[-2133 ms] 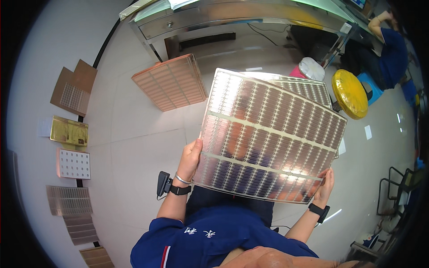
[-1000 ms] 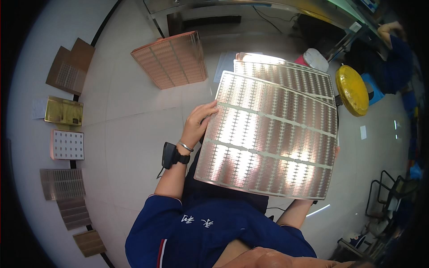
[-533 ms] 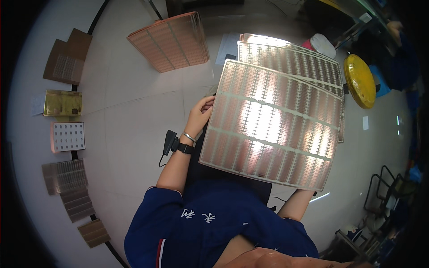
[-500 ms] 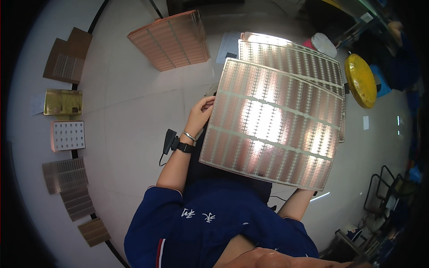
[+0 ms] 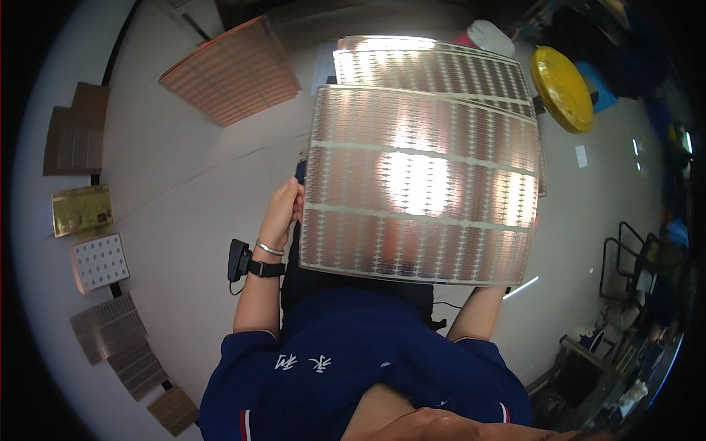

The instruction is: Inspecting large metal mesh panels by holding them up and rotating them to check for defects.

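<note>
A large copper-coloured circuit board panel (image 5: 349,176), square with pale grid bands and bright reflections, is held up in front of my body. My left hand (image 5: 284,209) is closed on its left edge, with some fingers out of sight behind it. My right forearm (image 5: 476,312) runs under the panel's lower right corner. Most of my right hand is hidden, with only a sliver of skin at the panel's right edge. Beyond and partly beneath the held panel lie similar panels (image 5: 471,72), stacked slightly askew.
A stack of copper panels (image 5: 235,73) leans at the far left. Several sample boards, among them a white dotted one (image 5: 101,262), stand along the left wall. At the right are a yellow round stool (image 5: 562,90) and a black-framed chair (image 5: 625,253).
The held panel has turned counterclockwise, so its lower edge lies nearly level. My hands keep to its sides. The whole view has swung, shifting the surroundings.
</note>
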A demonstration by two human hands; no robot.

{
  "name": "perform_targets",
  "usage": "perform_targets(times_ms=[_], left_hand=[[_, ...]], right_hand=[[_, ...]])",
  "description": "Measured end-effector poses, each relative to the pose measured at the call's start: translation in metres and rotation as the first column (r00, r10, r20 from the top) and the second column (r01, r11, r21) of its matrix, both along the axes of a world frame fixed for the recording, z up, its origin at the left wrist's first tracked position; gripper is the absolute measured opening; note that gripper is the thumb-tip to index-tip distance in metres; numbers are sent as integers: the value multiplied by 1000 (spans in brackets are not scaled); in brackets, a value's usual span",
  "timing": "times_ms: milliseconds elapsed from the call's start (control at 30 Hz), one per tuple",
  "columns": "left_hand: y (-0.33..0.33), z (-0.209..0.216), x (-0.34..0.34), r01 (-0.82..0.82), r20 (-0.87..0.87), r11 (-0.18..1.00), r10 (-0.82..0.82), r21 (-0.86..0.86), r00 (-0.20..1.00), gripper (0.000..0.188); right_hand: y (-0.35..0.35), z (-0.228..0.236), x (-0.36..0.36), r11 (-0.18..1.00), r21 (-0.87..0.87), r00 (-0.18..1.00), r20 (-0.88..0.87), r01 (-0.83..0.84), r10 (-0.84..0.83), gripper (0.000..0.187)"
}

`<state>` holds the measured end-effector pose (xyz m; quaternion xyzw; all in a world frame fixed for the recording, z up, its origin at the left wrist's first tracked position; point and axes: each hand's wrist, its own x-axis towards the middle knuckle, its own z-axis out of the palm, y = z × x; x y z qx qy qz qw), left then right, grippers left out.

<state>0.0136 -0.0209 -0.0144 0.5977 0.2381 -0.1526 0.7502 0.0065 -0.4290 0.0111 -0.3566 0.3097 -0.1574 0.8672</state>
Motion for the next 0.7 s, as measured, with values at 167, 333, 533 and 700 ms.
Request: perform_targets(times_ms=[167,333,533,700], left_hand=[[-19,5,4,-82,-77,997,83,10,994,37],[-22,0,1,-136,25,990,137,-40,990,31],[-8,-13,-1,-133,97,989,127,58,987,34],[-20,1,-4,-259,106,955,245,142,964,36]], right_hand=[[2,14,1,1000,-2,999,47,-3,3,55],[1,30,1,994,81,997,50,-71,67,57],[-13,23,4,999,27,994,104,-20,17,50],[-17,25,3,991,-125,999,10,-42,43,51]])
